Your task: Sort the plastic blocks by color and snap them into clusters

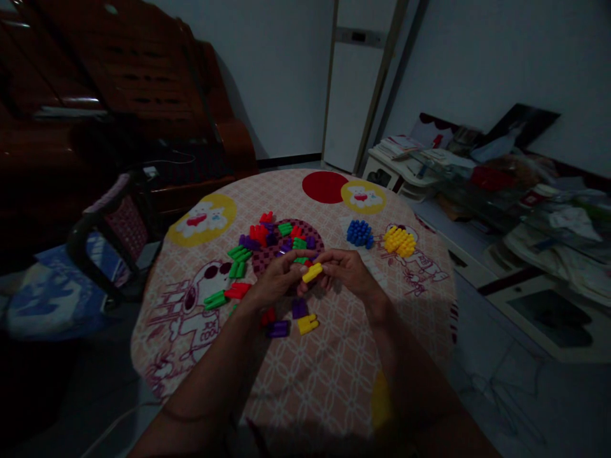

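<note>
A yellow toy building block (pixel 312 273) is held between my two hands above the middle of the round table. The fingers of my left hand (pixel 280 275) close on its left end, while my right hand (pixel 348 270) pinches its right end. Just below my hands lie another yellow block (pixel 308 324) and purple blocks (pixel 278 329). Beyond and to the left are scattered green blocks (pixel 239 254) and red blocks (pixel 258 235). A cluster of blue blocks (pixel 359 233) sits to the right, beside a cluster of yellow blocks (pixel 400 241).
A patterned cloth covers the round table (pixel 329 394). At left stand a chair (pixel 119 235) and a wooden sofa (pixel 143 83). Along the right wall runs a low cabinet (pixel 520 305) heaped with papers and bags. A tall white appliance (pixel 356 95) stands behind.
</note>
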### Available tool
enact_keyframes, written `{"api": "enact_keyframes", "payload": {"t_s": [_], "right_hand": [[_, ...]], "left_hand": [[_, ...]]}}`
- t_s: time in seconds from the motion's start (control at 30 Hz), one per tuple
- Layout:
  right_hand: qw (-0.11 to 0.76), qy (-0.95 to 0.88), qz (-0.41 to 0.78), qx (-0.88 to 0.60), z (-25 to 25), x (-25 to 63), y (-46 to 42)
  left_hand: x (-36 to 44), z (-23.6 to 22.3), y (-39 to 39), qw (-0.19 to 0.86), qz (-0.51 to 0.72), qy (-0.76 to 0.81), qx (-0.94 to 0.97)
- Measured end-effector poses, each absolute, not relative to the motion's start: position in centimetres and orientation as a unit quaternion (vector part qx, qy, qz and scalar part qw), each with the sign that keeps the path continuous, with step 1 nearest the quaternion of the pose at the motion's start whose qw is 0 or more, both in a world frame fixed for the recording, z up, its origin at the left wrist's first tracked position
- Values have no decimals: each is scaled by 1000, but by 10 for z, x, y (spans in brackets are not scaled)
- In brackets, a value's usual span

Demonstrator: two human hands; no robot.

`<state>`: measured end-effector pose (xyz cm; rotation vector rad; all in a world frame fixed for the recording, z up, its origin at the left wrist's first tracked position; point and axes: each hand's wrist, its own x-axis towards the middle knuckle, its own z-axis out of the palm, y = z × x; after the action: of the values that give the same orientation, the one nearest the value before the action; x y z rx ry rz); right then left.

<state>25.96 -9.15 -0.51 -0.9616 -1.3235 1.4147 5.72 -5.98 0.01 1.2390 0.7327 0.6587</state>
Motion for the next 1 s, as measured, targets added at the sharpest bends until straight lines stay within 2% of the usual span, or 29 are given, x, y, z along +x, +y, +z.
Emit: {"api": "enact_keyframes", "payload": {"t_s": [0.1,0.2,0.33,0.37,0.43,0.53,0.7,1.0], "right_hand": [[473,-548,562,-401,-1,262,-91],[499,-549,499,-449,5,281,-92],[535,-500,272,-624,11,339,-101],[524,-483,186,-677,11,355,-104],[449,-463,31,-764,9,383,-111],[311,-441,-95,-836,1,408,-119],[205,-448,-115,-863,-10,409,-116],[142,-471,-111,-864,-17,403,-113]], "left_hand": [[60,0,-61,708,282,334,555],[61,-3,-59,689,285,341,572],[57,-3,-60,559,240,338,718],[56,-1,-62,514,209,331,763],[56,4,-69,433,139,313,834],[60,9,-82,336,41,300,892],[72,5,-94,221,-57,298,927],[78,3,-102,156,-80,287,942]]}}
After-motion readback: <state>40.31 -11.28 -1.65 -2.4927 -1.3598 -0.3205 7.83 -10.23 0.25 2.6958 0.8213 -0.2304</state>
